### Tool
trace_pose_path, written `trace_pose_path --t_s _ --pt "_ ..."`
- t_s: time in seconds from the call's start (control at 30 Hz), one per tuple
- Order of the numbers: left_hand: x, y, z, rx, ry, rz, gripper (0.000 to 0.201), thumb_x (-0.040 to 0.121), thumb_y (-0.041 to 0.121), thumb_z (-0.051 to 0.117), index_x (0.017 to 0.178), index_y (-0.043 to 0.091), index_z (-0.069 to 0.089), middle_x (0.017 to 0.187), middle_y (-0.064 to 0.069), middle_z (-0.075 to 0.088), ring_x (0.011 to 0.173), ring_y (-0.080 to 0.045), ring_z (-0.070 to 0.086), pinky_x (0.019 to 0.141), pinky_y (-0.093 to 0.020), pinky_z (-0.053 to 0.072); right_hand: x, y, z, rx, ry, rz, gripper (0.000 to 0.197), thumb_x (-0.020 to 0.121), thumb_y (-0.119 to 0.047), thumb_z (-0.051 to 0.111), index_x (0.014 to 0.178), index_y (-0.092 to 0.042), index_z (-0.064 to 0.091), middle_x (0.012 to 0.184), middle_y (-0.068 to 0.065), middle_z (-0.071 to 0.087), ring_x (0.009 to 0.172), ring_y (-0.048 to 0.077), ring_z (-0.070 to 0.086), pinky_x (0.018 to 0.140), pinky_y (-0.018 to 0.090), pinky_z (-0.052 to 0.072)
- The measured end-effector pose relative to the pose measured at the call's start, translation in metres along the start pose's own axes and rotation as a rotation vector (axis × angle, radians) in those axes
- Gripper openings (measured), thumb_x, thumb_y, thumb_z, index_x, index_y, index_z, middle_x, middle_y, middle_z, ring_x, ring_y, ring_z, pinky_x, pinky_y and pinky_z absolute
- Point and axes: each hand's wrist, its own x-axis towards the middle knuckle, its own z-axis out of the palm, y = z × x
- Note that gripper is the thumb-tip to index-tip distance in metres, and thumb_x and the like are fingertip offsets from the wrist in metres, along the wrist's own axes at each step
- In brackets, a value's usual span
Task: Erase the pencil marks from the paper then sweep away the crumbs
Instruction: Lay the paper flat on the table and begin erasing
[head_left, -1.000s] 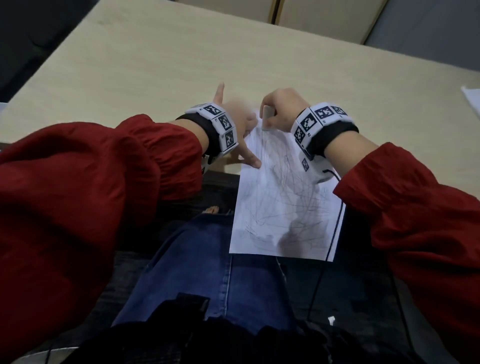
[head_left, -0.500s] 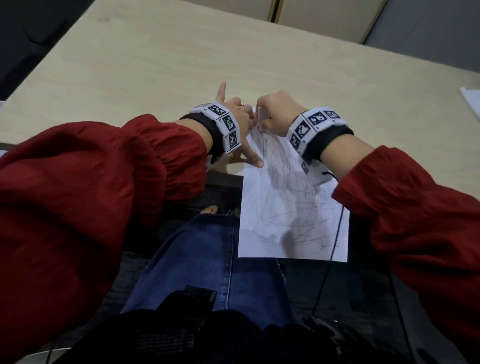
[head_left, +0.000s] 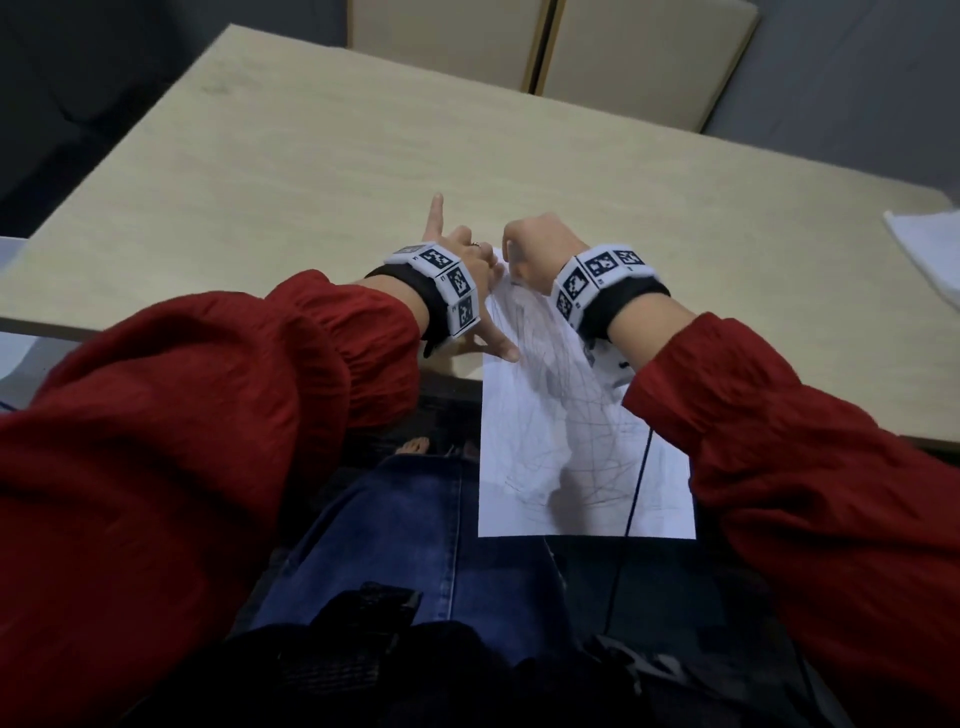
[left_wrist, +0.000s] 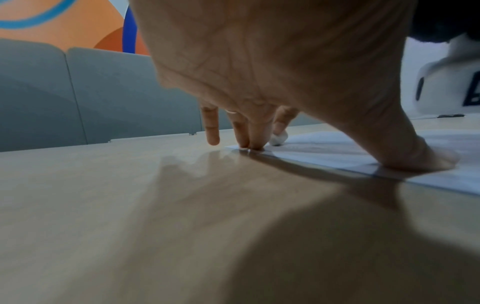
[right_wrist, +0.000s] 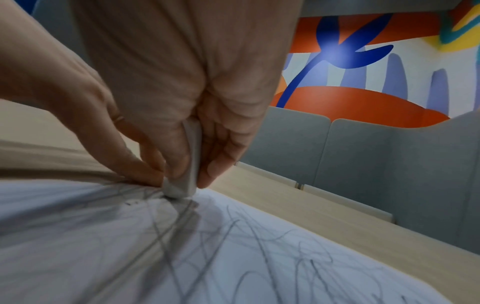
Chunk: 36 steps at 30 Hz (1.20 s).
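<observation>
A white sheet of paper (head_left: 582, 447) covered in grey pencil scribbles (right_wrist: 259, 246) lies on the pale wooden table (head_left: 363, 171), its near half hanging over the table edge above my lap. My right hand (head_left: 535, 249) pinches a white eraser (right_wrist: 185, 176) and presses its tip on the paper's far left corner. My left hand (head_left: 467, 270) holds the paper down with straight fingertips (left_wrist: 249, 142) at that corner and the thumb on the left edge; its little finger points up. The eraser (left_wrist: 279, 138) shows just past the left fingers.
More white paper (head_left: 930, 249) lies at the table's right edge. Two beige chair backs (head_left: 545, 41) stand at the far side. A black cable (head_left: 636, 488) runs from my right wrist across the sheet. Grey partitions (right_wrist: 363, 154) rise behind the table.
My right hand with the eraser has shifted a little left along the paper's far edge, closer to the left hand's fingers. The left hand stays pressed on the sheet.
</observation>
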Motion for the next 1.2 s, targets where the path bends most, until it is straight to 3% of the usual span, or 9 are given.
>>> trace_pose_path --t_s 0.17,0.37,0.53,0.7,0.83,0.9,1.03,1.13,1.2 --pt "0.002 0.0 -0.001 0.016 -0.01 -0.008 0.114 0.051 0.102 0.031 0.133 0.026 0.053 0.132 0.001 0.051 0.124 -0.029 0.038 0.104 -0.073 -0.015 -0.015 0.003 0.005 -0.014 -0.099 -0.049 0.018 0.083 -0.004 0.062 0.1 -0.002 0.068 0.096 0.012 0.07 0.095 0.029 0.063 0.077 0.029 0.048" --pt "0.004 0.0 0.0 -0.001 0.009 -0.031 0.127 0.048 0.104 0.026 0.144 0.023 0.043 0.137 0.001 0.049 0.126 -0.029 0.038 0.104 -0.073 -0.014 0.004 0.007 0.001 0.054 -0.002 -0.014 0.019 0.085 -0.005 0.06 0.103 -0.002 0.066 0.102 0.017 0.068 0.1 0.034 0.06 0.084 0.041 0.051" --pt "0.006 -0.003 0.007 0.004 0.05 -0.027 0.129 0.047 0.105 0.022 0.141 0.019 0.045 0.136 -0.003 0.049 0.126 -0.03 0.038 0.105 -0.073 -0.013 -0.016 0.016 0.012 0.075 -0.077 -0.07 0.018 0.082 -0.005 0.061 0.099 -0.007 0.066 0.096 0.011 0.07 0.097 0.027 0.06 0.085 0.037 0.051" --pt "0.004 -0.004 0.008 -0.067 0.05 -0.027 0.135 0.043 0.106 0.018 0.149 0.022 0.034 0.144 -0.003 0.044 0.131 -0.029 0.035 0.108 -0.071 -0.012 0.002 0.012 0.003 0.133 0.042 -0.021 0.019 0.085 -0.004 0.057 0.102 -0.003 0.067 0.101 0.013 0.069 0.099 0.029 0.061 0.084 0.036 0.051" --pt "0.008 -0.002 0.002 0.012 -0.008 -0.065 0.136 0.041 0.106 0.023 0.139 0.014 0.045 0.138 -0.007 0.048 0.13 -0.031 0.036 0.108 -0.07 -0.012 -0.016 0.018 0.007 0.118 -0.058 -0.047 0.011 0.082 -0.007 0.064 0.091 -0.012 0.068 0.091 0.005 0.069 0.087 0.021 0.061 0.076 0.032 0.051" --pt "0.011 0.0 0.0 0.042 -0.001 -0.054 0.141 0.036 0.107 0.02 0.137 0.012 0.048 0.137 -0.009 0.048 0.131 -0.031 0.035 0.108 -0.069 -0.013 -0.03 0.035 0.007 0.113 -0.114 -0.041 0.012 0.082 -0.008 0.062 0.086 -0.019 0.066 0.084 -0.002 0.064 0.08 0.016 0.057 0.069 0.026 0.043" --pt "0.01 -0.002 -0.003 0.093 -0.05 -0.044 0.129 0.046 0.105 0.021 0.128 0.014 0.058 0.134 -0.01 0.05 0.133 -0.03 0.034 0.108 -0.066 -0.019 -0.042 0.072 0.007 0.101 -0.036 0.113 0.011 0.081 -0.006 0.068 0.091 -0.009 0.069 0.089 0.004 0.062 0.082 0.019 0.055 0.068 0.026 0.04" --pt "0.008 -0.001 -0.011 0.13 -0.065 -0.033 0.108 0.06 0.099 0.028 0.116 0.015 0.067 0.128 -0.01 0.054 0.128 -0.029 0.04 0.113 -0.061 -0.009 -0.039 0.083 0.01 0.116 0.027 0.186 0.021 0.072 -0.006 0.079 0.09 -0.005 0.068 0.091 0.008 0.062 0.087 0.024 0.059 0.07 0.028 0.045" --pt "0.01 0.002 -0.012 0.079 -0.071 -0.018 0.091 0.069 0.088 0.045 0.11 0.011 0.067 0.125 -0.008 0.056 0.123 -0.028 0.046 0.115 -0.056 0.014 -0.033 0.085 0.01 0.111 0.047 0.193 0.022 0.071 -0.005 0.08 0.087 -0.005 0.066 0.095 0.012 0.065 0.092 0.028 0.061 0.074 0.031 0.05"
